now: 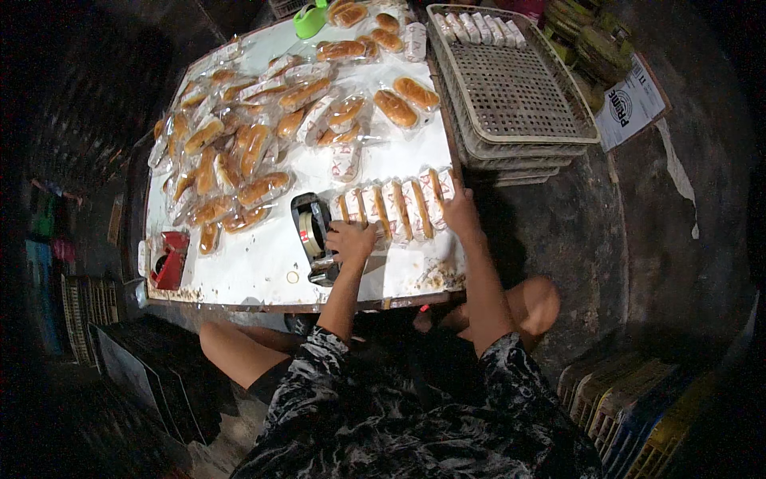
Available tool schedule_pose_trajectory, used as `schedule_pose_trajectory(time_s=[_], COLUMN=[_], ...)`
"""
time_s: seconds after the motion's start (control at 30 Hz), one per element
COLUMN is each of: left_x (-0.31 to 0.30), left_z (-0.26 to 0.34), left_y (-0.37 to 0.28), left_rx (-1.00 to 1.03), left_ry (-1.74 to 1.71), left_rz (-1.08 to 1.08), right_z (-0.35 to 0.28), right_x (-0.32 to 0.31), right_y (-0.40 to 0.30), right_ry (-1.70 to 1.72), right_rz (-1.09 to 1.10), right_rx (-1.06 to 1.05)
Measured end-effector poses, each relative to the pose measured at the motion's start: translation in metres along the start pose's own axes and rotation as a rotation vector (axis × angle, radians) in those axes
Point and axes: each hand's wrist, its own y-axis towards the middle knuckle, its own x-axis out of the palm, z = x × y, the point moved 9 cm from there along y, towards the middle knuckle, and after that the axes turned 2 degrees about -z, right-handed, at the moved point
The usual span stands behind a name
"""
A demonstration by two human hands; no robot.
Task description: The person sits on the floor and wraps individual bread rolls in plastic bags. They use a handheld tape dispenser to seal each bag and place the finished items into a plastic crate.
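A row of bread rolls in clear printed wrappers [395, 209] stands side by side on the white tabletop [263, 266]. My left hand [352, 240] is against the row's left end, fingers curled over the near part of the rolls there. At the opposite end, my right hand [462, 212] grips the outermost roll, its fingertips partly hidden. Together the hands hold the row between them. Just left of my left hand sits a black tape dispenser [311, 236] with a roll of tape in it. One wrapped roll [346, 161] lies flat behind the row.
A loose heap of wrapped rolls [239, 143] covers the table's left and back. A red tape dispenser [170, 260] is at the front left corner, a green one [309, 21] at the back. Stacked plastic crates [520, 90] stand right of the table; the top one holds wrapped rolls [479, 29].
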Motion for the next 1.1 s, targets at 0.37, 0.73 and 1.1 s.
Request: schedule_pose_trajectory(time_s=[0.37,0.73,1.1], left_x=[0.01,0.03,0.007], left_z=[0.005,0.028,0.351], left_y=[0.031,0.028,-0.017], left_rx=[0.254,0.21,0.667], left_ry=[-0.125,-0.955,-0.733], left_rz=[-0.037,-0.561,-0.608], right_z=[0.019,0.017,0.013], right_x=[-0.003,-0.006,-0.279], right_y=[0.007,0.024,0.152], right_ry=[0.11,0.478,0.254], right_rz=[-0.193,-0.332,-0.009], right_rx=[-0.077,-0.122,-0.338])
